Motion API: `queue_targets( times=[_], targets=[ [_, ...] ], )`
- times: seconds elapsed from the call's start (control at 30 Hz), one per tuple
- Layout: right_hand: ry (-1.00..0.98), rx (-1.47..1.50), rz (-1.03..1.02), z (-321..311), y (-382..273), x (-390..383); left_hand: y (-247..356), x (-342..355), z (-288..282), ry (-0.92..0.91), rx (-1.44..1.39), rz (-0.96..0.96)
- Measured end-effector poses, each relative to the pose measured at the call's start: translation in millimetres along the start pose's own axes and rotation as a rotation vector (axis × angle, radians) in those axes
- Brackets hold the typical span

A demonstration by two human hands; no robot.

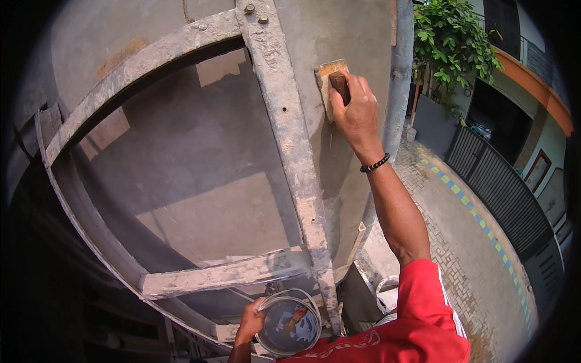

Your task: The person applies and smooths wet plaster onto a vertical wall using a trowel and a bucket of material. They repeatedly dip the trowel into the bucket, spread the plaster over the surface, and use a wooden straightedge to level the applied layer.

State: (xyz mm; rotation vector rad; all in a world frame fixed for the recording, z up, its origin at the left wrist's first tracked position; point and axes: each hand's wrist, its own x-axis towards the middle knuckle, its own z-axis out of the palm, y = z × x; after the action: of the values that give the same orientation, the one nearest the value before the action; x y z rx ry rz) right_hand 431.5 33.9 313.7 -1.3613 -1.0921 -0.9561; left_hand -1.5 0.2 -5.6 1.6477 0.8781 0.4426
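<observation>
My right hand (356, 112) is closed round the dark grip of a wooden float (327, 68), whose flat board lies against the grey plastered wall (348, 30). Below the float a darker, damp-looking patch (345, 151) runs down the wall. Down at the lower middle, my left hand (251, 319) grips the rim of a round bucket (279, 346). Inside it sits grey wet stuff, and a brush (296, 318) with a red and wooden handle leans there. The left fingers are partly hidden behind the bucket's edge.
A crusted metal frame (290, 133) stands close before the wall, with a crossbar (224, 275) at its lower part. A grey pipe (398, 78) runs along the wall's right edge. Far below lie a paved lane (448, 224), a dark gate (502, 175) and a white bucket (388, 296).
</observation>
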Motion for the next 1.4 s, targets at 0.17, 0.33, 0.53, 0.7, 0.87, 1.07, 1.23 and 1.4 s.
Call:
queue_targets(
  times=[0.17,0.33,0.53,0.7,0.87,1.07,1.23,1.4],
  targets=[
    [-0.363,-0.068,-0.118,15,12,-213,-22,4,0,-0.02,-0.011,0.087],
    [-0.145,-0.054,0.062,-21,26,-171,-16,-1,-1,0.003,0.041,0.017],
    [0.026,0.11,0.255,-12,18,-81,-31,-5,-8,0.012,0.074,-0.06],
    [-0.479,0.086,0.098,-6,16,-267,-9,14,1,-0.036,0.012,-0.009],
    [-0.206,0.469,0.76,-93,10,-226,-5,20,4,-0.053,-0.018,0.043],
    [-1.159,0.781,0.392,-196,-104,-154,-12,9,-5,-0.008,-0.043,0.047],
    [-1.58,0.866,-0.213,-132,-160,-309,-17,4,0,-0.038,-0.077,0.088],
    [-1.606,0.449,-0.647,-93,-158,-476,-28,4,-1,-0.053,0.001,0.17]
  ],
)
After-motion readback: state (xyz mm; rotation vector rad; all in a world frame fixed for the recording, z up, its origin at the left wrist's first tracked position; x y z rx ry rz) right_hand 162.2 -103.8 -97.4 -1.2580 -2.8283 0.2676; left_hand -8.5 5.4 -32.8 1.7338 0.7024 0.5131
